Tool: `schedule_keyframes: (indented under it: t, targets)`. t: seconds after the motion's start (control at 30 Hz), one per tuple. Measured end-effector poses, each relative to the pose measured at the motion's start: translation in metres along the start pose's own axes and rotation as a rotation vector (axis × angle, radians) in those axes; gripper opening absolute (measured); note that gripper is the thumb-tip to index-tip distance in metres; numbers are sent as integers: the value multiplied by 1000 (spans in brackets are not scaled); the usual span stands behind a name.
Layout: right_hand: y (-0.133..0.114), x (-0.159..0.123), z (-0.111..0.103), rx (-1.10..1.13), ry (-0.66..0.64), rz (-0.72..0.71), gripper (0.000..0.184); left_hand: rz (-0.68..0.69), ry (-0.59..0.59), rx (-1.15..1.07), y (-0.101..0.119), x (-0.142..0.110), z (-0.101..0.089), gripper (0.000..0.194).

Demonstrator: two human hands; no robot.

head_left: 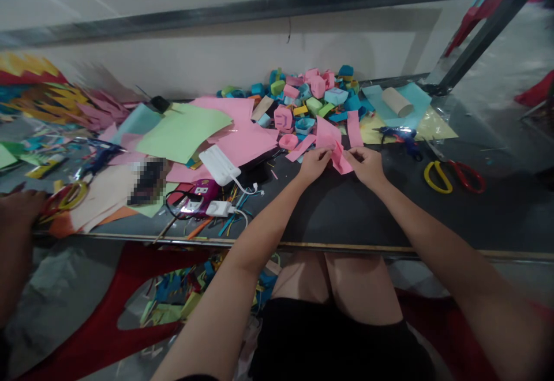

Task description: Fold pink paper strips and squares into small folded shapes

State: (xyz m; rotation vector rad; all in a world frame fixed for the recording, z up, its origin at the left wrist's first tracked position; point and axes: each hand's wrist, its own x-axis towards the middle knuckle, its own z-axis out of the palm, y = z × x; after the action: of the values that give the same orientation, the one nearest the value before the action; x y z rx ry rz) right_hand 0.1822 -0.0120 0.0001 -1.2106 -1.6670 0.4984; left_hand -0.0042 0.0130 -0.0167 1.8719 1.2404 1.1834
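At far left, a co-worker's hand (21, 205), just beside the left scissors (60, 199); grip or only touch, cannot tell. Then the left glue gun (97, 156) and a phone (149, 182), lying on paper. Behind, a green sheet (184, 130) over pink sheets (242, 138), in a loose stack, perhaps for easy taking. In front, a purple power strip (205, 193) with a plug (219, 209), near the table's front edge, probably for the cable to reach.

In the middle, right in front of the lap, the pink paper (326, 133), upright and creased, between both hands. Left hand (315, 165): back upward, thumb and forefinger closed on the lower left edge, wrist bent inward. Right hand (366, 164): turned inward, thumb and forefinger closed on the right edge, other fingers curled. Held from two sides, probably so as to control the fold. Forearms coming together from both sides, low over the table (329, 219).

Behind the paper, a pile (314, 104) of small coloured paper pieces, out of the working space. Just beside the right hand, a pink strip (355, 130).

Farther right, a tube (397, 103) on a blue sheet (418, 98), the right glue gun (400, 134), and the right scissors (457, 168), handles toward the near side, perhaps for quick reach.
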Motion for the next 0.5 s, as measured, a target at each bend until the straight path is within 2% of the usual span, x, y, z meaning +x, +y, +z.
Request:
schedule_keyframes:
  t: [0.5]
  targets:
    - [-4, 0, -2, 4, 2, 14, 33, -12, -16, -28, 1, -1, -1, 40]
